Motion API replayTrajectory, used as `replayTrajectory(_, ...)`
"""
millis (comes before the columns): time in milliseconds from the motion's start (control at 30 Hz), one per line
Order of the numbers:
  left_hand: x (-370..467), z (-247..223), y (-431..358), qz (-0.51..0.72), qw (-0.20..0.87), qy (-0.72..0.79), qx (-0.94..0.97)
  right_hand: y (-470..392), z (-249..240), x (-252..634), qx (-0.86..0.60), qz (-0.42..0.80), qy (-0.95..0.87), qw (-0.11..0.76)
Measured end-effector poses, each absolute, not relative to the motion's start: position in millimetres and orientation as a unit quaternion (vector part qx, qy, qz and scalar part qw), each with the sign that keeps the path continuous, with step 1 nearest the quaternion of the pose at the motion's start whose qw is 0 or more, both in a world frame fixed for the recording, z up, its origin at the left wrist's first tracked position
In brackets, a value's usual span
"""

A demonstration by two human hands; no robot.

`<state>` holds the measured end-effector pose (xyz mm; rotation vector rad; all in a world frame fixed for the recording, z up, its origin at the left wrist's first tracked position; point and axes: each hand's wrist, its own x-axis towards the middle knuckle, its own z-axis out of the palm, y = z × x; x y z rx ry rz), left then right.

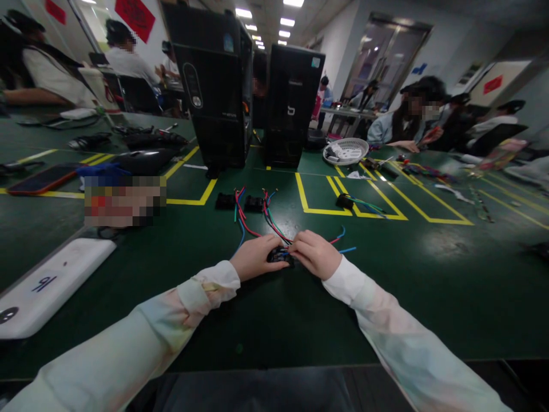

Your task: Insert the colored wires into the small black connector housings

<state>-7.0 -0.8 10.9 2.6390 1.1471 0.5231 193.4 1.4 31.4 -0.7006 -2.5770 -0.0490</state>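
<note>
Between my two hands, low over the green table (206,332), is a small black part (281,257) with coloured wires. My left hand (256,256) grips its left side, thumb in front and fingers behind. The fingers of my right hand (315,253) are pinched together at its right end, on what looks like a wire. Blue and red wire ends (347,249) stick out to the right of my right hand. Just beyond lie two black connectors (225,201) (254,203) with red, blue, green and black wires (240,214) running toward my hands.
Two black computer towers (218,86) (294,103) stand at the back. A white basket (345,150) and another wired black connector (344,201) are to the right. At left lie a white device (55,286) and an orange-edged phone (43,179). People sit farther off.
</note>
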Motion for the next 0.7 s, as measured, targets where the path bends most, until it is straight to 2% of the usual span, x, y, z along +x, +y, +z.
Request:
replayTrajectory(167, -6, 10, -2, 0.183, 0.107, 0.399, 0.892, -13, 24, 189, -0.319, -0.010, -0.911, 0.261)
replayTrajectory(333, -7, 10, -1, 0.189, 0.112, 0.404, 0.888, -21, 25, 185, -0.375, -0.040, -0.896, 0.235)
replayTrajectory(700, -5, 8, -1, 0.209, 0.144, 0.413, 0.875, -20, 26, 189, -0.372, -0.105, -0.901, 0.196)
